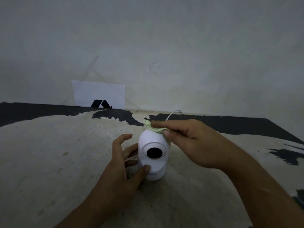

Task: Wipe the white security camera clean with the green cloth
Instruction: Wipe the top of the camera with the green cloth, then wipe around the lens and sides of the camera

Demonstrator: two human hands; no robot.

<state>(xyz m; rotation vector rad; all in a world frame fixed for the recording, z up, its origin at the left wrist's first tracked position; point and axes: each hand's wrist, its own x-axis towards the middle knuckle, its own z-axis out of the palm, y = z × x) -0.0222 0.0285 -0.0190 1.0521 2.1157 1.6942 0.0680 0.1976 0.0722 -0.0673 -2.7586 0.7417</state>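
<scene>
The white security camera (153,142) stands upright on the table (49,153), its black round lens facing me. My left hand (125,168) grips its lower body from the left, thumb on the front near the base, fingers curled behind. My right hand (194,142) reaches in from the right and pinches the green cloth (152,126), pressing it against the top of the camera's dome. Only a thin strip of cloth shows under my fingers.
A white cable (171,114) runs from behind the camera toward the wall. A white sheet of paper with a black logo (98,94) leans against the wall at the back left. The worn tabletop has black patches along its far edge and right side.
</scene>
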